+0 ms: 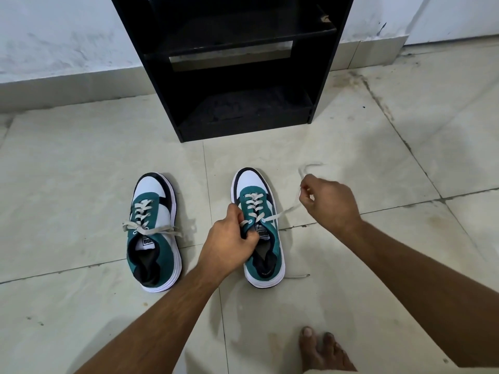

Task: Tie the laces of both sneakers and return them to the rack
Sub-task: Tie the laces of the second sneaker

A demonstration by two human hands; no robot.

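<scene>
Two teal, white and black sneakers stand side by side on the tiled floor, toes pointing at the rack. The left sneaker point(154, 233) has its cream laces crossed in a loose knot, ends lying out to both sides. My left hand point(229, 238) grips the tongue and lace at the top of the right sneaker point(259, 206). My right hand point(329, 203), to the right of that shoe, pinches the right lace point(286, 210) and holds it pulled taut and out sideways; the lace's free end curls blurred above my fingers. Another lace end point(297, 276) lies by the heel.
A black shoe rack point(321, 85) with bare shelves stands against the white wall straight ahead, about a shoe's length beyond the toes. My bare foot point(324, 349) rests on the floor at the lower right. Pale floor tiles surround the shoes.
</scene>
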